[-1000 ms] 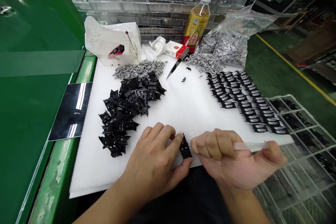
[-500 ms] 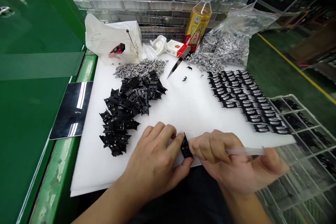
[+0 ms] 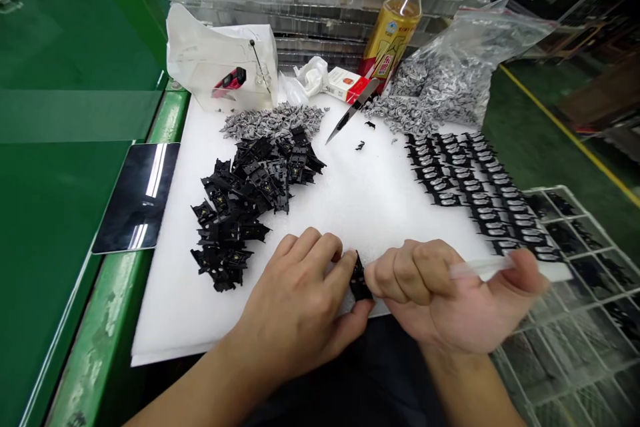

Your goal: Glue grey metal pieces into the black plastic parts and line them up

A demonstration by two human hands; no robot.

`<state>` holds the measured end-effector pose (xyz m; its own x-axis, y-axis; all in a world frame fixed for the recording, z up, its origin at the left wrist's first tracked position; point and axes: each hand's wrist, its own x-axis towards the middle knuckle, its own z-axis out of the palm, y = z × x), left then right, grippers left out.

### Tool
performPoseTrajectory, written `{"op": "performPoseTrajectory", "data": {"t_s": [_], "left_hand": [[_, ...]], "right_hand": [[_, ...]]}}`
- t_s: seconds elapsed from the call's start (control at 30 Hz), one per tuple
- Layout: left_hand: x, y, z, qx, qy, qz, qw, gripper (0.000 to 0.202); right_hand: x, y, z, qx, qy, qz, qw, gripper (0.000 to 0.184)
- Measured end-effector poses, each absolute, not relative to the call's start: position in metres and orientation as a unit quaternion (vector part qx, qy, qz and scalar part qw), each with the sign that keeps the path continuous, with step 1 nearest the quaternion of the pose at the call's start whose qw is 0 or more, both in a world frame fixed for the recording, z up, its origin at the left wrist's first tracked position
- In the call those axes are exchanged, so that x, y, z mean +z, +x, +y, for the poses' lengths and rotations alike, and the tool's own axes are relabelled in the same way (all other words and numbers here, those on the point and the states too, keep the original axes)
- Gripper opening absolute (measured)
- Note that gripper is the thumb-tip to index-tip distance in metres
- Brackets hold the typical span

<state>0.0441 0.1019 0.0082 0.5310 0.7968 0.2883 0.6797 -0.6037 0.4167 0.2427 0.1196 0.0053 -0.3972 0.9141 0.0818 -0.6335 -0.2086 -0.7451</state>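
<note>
Currently, the left hand [image 3: 300,293] has its fingers clamped on a small black part [image 3: 360,281], thumb at its near end and index finger at its far end, near the front edge of a white sheet [image 3: 360,193]. The right hand [image 3: 445,293] is curled, its fingers closed on a translucent strip [image 3: 483,268], blurred, that runs from the fist towards the thumb; its knuckles sit right beside the black part, though whether they touch it I cannot tell. Beyond the left hand lies a heap of black parts [image 3: 263,177], with a pile of grey pieces [image 3: 273,121] against its far side. A pointed blade [image 3: 353,110] lies on a slant, its broad end by a red and white box [image 3: 347,85], and two small black scraps [image 3: 360,145] are near it. To the right, black parts with grey bits on them stand in neat rows [image 3: 480,197], in front of a clear bag [image 3: 440,80] full of grey pieces. A bottle [image 3: 393,37] with yellow liquid stands behind the box, and a dark tablet [image 3: 137,197] lies at the sheet's left edge
</note>
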Motion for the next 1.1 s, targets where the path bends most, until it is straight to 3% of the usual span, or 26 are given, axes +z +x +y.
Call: {"op": "performPoseTrajectory", "data": {"t_s": [1.1], "left_hand": [[0.0075, 0.0459, 0.1029, 0.226, 0.868, 0.425, 0.126, 0.033]], "right_hand": [[0.0056, 0.2453, 0.1170, 0.743, -0.190, -0.393, 0.508, 0.059]]}}
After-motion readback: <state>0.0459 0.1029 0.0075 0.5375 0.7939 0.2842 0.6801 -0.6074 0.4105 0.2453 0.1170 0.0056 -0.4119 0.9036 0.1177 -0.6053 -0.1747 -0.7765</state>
